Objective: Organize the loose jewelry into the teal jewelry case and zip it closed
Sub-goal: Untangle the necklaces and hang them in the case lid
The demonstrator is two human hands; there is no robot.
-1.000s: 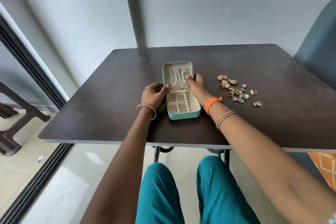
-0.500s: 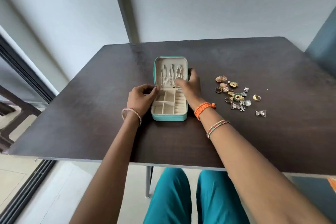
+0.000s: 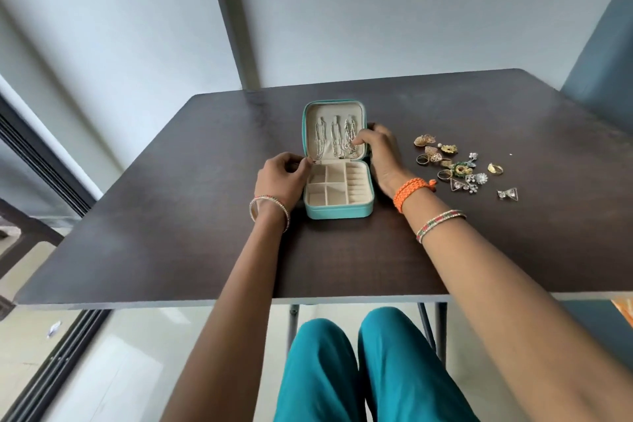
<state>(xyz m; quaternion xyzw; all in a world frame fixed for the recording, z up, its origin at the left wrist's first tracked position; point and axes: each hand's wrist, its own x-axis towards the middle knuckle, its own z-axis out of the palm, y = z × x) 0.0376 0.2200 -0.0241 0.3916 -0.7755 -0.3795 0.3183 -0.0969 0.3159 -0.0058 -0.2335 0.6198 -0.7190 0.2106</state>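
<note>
- Right now the teal jewelry case [image 3: 337, 178] sits open mid-table, lid propped up at the far side, tray compartments looking bare.
- Left hand [image 3: 282, 178] has curled fingers pinching at the case's left edge by the hinge, steadying it.
- Right hand [image 3: 378, 151] wraps the lid's right edge, fingertips on the silver chains [image 3: 337, 140] hanging inside.
- Loose jewelry [image 3: 457, 166] lies scattered well right of the case.
- These pieces look tiny, light and hard, likely slippery; best pinched singly at fingertips.

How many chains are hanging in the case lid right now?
3: left chain, middle chain, right chain, side by side in the teal jewelry case lid; right hand partly covers the right one.
</note>
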